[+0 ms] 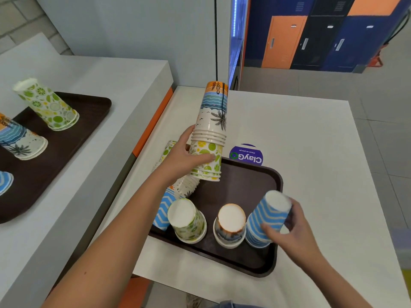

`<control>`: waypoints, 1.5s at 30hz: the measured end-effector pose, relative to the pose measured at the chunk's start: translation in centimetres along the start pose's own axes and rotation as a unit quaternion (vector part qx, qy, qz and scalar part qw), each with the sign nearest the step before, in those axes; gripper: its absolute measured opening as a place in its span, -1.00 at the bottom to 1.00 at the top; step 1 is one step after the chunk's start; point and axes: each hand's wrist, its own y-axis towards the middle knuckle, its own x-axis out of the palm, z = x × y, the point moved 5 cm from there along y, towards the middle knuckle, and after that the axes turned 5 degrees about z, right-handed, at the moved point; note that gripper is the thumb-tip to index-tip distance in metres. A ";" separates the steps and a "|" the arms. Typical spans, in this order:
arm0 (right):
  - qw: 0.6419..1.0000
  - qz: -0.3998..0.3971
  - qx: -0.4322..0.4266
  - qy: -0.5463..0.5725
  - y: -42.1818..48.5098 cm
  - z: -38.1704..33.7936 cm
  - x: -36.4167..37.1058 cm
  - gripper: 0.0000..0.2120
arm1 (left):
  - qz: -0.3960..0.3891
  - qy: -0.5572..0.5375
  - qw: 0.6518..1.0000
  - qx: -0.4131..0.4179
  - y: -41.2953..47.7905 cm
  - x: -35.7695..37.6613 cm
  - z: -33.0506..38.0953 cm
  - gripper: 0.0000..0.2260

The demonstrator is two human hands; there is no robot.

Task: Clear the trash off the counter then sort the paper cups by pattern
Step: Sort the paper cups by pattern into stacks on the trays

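My left hand [185, 157] grips a tall mixed stack of upside-down paper cups [211, 130], palm-tree beach cups above lime-pattern ones, over the back of a dark brown tray [251, 187]. My right hand [289, 227] holds a stack of blue wavy-stripe cups [266, 218] at the tray's front right. Between them on the tray stand a lime-pattern stack [189, 221] and a beach-pattern stack [231, 225], both upside down. Further blue wavy cups [163, 213] and beach cups [186, 186] lie partly hidden under my left forearm.
A second brown tray [89, 107] on the raised counter at left holds a lime stack [47, 105], a beach stack [19, 141] and a blue wavy cup [4, 181]. A purple round sticker [246, 155] lies behind the near tray. Lockers stand far right.
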 end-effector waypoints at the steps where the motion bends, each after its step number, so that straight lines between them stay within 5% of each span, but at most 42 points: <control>1: 1.000 -0.011 -0.008 -0.011 -0.2 0.3 0.4 -0.37 | 0.000 -0.003 1.000 0.003 -0.2 0.1 0.2 -0.20; 10: 0.983 -0.117 -0.045 -0.136 -1.4 3.0 0.7 -0.18 | -0.008 -0.027 0.999 0.018 -2.2 0.6 1.5 -0.19; 16: 0.992 0.035 -0.103 0.066 1.7 -6.4 -1.3 -0.49 | -0.048 0.024 0.998 0.040 -3.8 0.5 2.8 -0.18; 21: 0.980 -0.023 -0.001 0.196 8.0 -14.7 2.0 -0.23 | -0.095 0.114 0.988 0.052 -5.4 1.0 4.0 -0.13; 27: 0.969 -0.046 0.069 0.232 8.9 -16.4 5.7 -0.66 | -0.087 0.167 0.982 0.026 -6.0 0.4 4.2 -0.01; 34: 0.957 -0.007 0.148 0.249 9.3 -14.9 6.3 -0.79 | -0.106 0.178 0.978 -0.016 -6.3 -0.3 3.6 -0.03; 40: 0.942 0.023 0.170 0.289 10.0 -14.5 5.8 -0.72 | -0.129 0.203 0.970 -0.030 -6.4 -0.9 3.6 -0.22; 43: 0.930 0.041 0.178 0.319 10.4 -14.3 5.3 -0.73 | -0.147 0.206 0.967 -0.039 -6.5 -1.5 3.3 -0.58; 45: 0.917 0.063 0.178 0.352 10.8 -14.2 4.6 -0.71 | -0.139 0.199 0.969 -0.033 -6.5 -2.4 3.1 -0.65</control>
